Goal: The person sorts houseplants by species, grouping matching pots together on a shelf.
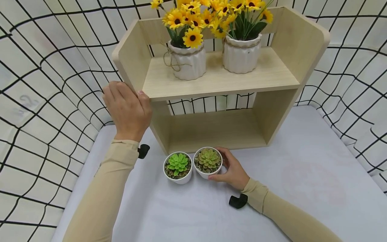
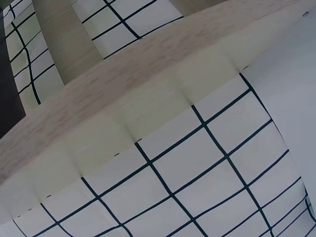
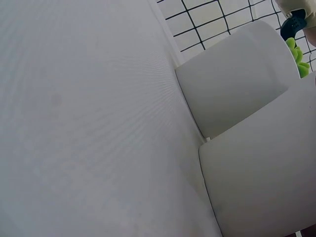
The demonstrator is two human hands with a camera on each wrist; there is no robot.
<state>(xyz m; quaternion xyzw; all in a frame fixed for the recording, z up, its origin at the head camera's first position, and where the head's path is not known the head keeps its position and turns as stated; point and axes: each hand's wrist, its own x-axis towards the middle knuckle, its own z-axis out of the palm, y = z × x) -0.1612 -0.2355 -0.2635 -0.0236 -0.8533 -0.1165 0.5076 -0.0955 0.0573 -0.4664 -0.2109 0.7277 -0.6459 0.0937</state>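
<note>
My left hand [image 1: 128,109] grips the left side panel of a light wooden two-tier shelf [image 1: 220,79], its thumb at the front edge. That panel's pale edge [image 2: 148,74] crosses the left wrist view. My right hand [image 1: 232,169] holds a white pot [image 1: 207,175] from its right side, thumb in front and fingers behind. A dull green succulent [image 1: 208,158] grows in it. Beside it on the left stands a second white pot [image 1: 181,180] with a bright green succulent [image 1: 177,163]. Both pots stand on the white cloth in front of the shelf.
Two white ribbed pots [image 1: 188,64] of yellow artificial sunflowers [image 1: 193,37] stand on the upper tier. The lower compartment [image 1: 211,129] opens toward me. Black wire grid [image 1: 51,101] encloses the left, back and right sides. White cloth [image 1: 302,188] covers the table.
</note>
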